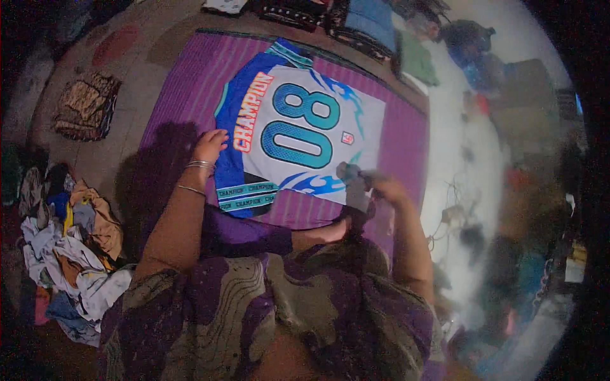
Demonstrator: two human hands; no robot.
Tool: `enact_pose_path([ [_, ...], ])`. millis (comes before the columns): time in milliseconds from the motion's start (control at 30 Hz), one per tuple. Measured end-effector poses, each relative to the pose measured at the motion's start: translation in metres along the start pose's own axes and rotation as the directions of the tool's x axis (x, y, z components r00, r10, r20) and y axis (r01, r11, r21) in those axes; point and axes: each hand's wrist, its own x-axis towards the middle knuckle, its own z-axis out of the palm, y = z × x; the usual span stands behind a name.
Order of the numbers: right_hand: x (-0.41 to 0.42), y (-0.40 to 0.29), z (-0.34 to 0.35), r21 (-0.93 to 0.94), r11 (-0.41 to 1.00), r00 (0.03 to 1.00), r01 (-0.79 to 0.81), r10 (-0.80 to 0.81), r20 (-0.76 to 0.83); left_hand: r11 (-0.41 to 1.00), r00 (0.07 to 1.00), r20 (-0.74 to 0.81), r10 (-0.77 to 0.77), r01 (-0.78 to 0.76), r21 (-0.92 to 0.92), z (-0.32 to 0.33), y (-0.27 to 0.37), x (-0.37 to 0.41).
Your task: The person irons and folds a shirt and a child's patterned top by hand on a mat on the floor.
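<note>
A blue and white sports jersey (305,105) lies spread flat with its teal number and orange-edged lettering facing up. Its blue shoulder end points left and its white hem right. Both short sleeves bear teal lettered bands. My left hand (210,146) rests at the blue shoulder edge, fingers loosely apart and touching the cloth. Over the hem corner nearest me is my right hand (387,187), fingers bent; whether they pinch any cloth is hard to see. A dark shadow falls on the jersey beside it.
Under the jersey is a purple striped mat (405,138). A rumpled clothes heap (76,257) lies at left, with a folded brown patterned cloth (88,105) beyond it. Folded garments (367,24) line the far side. My bare foot (329,233) is near the jersey.
</note>
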Motion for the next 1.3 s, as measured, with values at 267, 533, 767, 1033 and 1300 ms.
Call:
enact_pose_path([
  [267, 0.029, 0.064, -0.097, -0.238, 0.968, 0.764, 0.077, -0.211, -0.61, 0.551, 0.765, 0.318, 0.56, -0.631, 0.546, 0.054, -0.014, -0.01],
  [533, -0.057, 0.149, -0.018, -0.569, 0.708, 0.897, -0.418, 0.222, -0.383, -0.153, 0.552, 0.802, 0.226, -0.793, 0.589, 0.121, -0.018, -0.067],
  [767, -0.233, 0.183, 0.068, -0.179, 0.981, 0.364, 0.076, -0.194, -0.911, -0.214, 0.568, 0.784, 0.249, -0.757, 0.617, 0.137, -0.024, -0.057],
  [1033, -0.362, 0.415, 0.0, 0.456, 0.823, 0.091, 0.339, 0.454, -0.887, -0.217, 0.6, 0.742, 0.298, -0.715, 0.665, 0.245, -0.037, -0.053],
  [1300, -0.295, 0.383, -0.093, 0.519, 0.794, 0.504, 0.317, 0.323, -0.801, -0.152, 0.545, 0.719, 0.431, -0.742, 0.653, 0.189, -0.011, -0.064],
])
